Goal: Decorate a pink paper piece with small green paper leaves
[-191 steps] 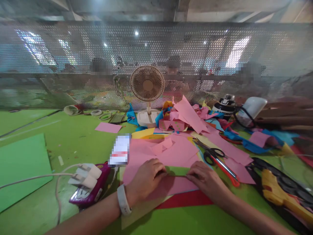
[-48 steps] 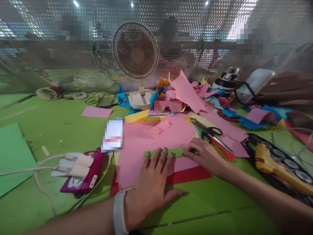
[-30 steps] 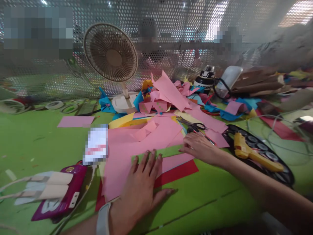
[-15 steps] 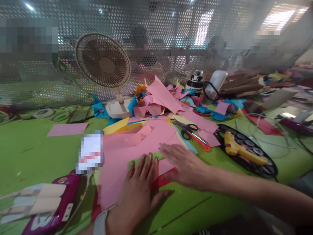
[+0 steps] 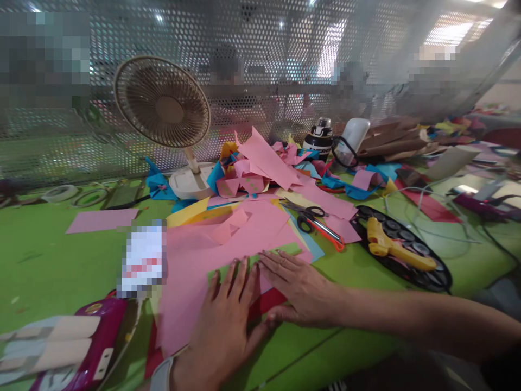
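Note:
My left hand (image 5: 222,326) lies flat with fingers spread on a folded green paper strip (image 5: 280,251) that rests on a pink sheet (image 5: 203,260). Beside it my right hand (image 5: 295,288) lies flat too, fingers stretched out over the strip's middle and the pink and red paper (image 5: 268,300) under it. Neither hand holds anything. A white band sits on my left wrist (image 5: 160,377).
Scissors with orange handles (image 5: 315,224) lie just right of the sheets. A yellow glue gun (image 5: 393,252) rests on a black tray. A small fan (image 5: 163,106), a heap of paper scraps (image 5: 264,168), a purple power strip (image 5: 81,347) and tape rolls (image 5: 61,193) lie around. People work behind the mesh wall.
My right hand slid left along the green strip from its right end, near the scissors, to beside my left hand. The left hand stayed flat. The view swung right.

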A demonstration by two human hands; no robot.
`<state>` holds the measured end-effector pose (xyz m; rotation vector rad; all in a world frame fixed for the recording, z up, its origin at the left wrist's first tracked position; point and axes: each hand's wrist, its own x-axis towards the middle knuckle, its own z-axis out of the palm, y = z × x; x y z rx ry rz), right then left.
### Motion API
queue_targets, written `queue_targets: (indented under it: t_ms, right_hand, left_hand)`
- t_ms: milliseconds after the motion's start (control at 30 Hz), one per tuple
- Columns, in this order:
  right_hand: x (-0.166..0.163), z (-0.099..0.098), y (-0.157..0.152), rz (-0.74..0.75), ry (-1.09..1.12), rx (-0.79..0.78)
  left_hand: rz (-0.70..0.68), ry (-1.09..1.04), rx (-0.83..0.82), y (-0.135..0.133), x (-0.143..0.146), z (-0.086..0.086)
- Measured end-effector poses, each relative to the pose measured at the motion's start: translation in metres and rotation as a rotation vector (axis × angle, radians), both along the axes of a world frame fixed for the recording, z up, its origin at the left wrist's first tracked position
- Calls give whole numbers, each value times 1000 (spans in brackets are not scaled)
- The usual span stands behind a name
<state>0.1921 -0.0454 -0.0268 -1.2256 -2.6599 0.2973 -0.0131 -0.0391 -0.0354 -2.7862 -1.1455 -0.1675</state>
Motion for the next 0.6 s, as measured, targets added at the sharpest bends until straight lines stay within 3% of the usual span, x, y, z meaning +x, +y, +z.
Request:
queue_targets:
  t_ms: [600]
  right_hand:
    - [5, -4, 2, 16, -32, 19]
  left_hand:
    - [40, 7, -56, -3, 3, 3]
